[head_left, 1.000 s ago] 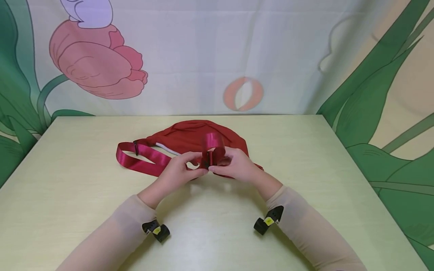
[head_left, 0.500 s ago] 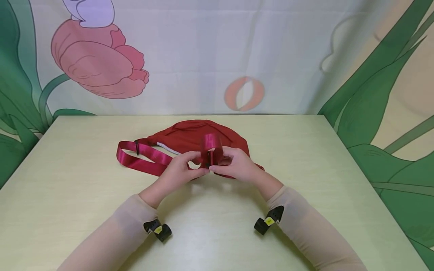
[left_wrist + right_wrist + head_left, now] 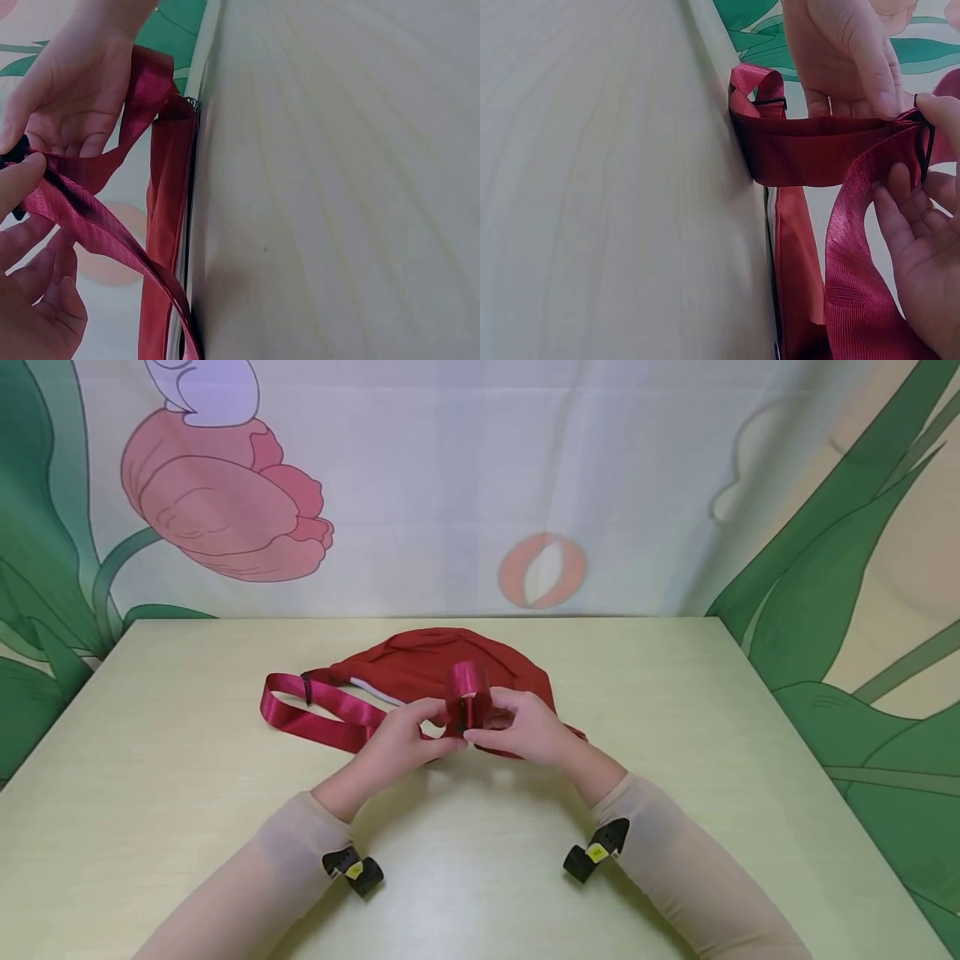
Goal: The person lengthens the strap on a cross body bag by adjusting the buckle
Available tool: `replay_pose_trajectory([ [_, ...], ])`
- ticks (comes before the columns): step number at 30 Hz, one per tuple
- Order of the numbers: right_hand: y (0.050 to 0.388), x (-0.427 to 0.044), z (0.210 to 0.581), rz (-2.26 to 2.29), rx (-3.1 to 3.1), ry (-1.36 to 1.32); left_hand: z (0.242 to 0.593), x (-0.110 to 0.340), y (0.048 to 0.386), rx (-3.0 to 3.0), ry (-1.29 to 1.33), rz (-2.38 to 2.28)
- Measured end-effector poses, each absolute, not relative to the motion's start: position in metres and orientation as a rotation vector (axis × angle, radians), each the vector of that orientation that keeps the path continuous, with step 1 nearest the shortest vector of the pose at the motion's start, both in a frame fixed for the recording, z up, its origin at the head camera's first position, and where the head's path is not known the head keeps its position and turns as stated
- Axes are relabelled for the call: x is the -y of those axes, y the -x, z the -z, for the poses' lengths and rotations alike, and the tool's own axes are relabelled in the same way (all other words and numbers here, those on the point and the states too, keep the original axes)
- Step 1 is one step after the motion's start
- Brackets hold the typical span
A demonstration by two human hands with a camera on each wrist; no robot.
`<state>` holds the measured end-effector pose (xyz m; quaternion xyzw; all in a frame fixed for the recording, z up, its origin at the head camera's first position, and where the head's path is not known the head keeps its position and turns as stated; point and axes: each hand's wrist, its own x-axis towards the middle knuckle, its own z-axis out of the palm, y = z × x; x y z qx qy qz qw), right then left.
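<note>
A red waist bag (image 3: 450, 652) lies on the table behind both hands, its pale zipper (image 3: 378, 691) facing the front left. My left hand (image 3: 405, 731) pinches the glossy crimson strap (image 3: 810, 154) beside a black buckle (image 3: 16, 154). From the other side, my right hand (image 3: 528, 724) pinches the strap at the same buckle, its thumb against the black edge in the right wrist view. Between the hands the strap rises in a short upright loop (image 3: 468, 681). How the webbing runs through the buckle is partly hidden by the fingers.
Another strap loop lies to the left on the pale table (image 3: 187, 777), with a black slider (image 3: 307, 687) on it. A printed curtain (image 3: 420, 485) hangs behind the table's far edge. Both forearms, in beige sleeves with small black wrist cameras, rest over the front.
The head view has shifted slightly, moving the scene a little right and down. Both hands keep their hold on the strap, and the upright loop leans marginally differently.
</note>
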<state>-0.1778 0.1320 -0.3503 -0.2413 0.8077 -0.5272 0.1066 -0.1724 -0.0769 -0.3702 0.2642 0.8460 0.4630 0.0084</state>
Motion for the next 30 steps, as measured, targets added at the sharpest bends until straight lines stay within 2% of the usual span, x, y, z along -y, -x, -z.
replay_pose_trajectory([
  [6,0.171,-0.132,0.34,1.552,-2.392,0.712,0.37,0.08,0.171,-2.671,-0.786,-1.402],
  [14,0.189,-0.138,0.368,1.579,-2.367,0.712,0.369,0.074,0.173,-2.66,-0.838,-1.403],
  [30,0.189,-0.139,0.369,1.557,-2.412,0.744,0.371,0.083,0.173,-2.692,-0.79,-1.327],
])
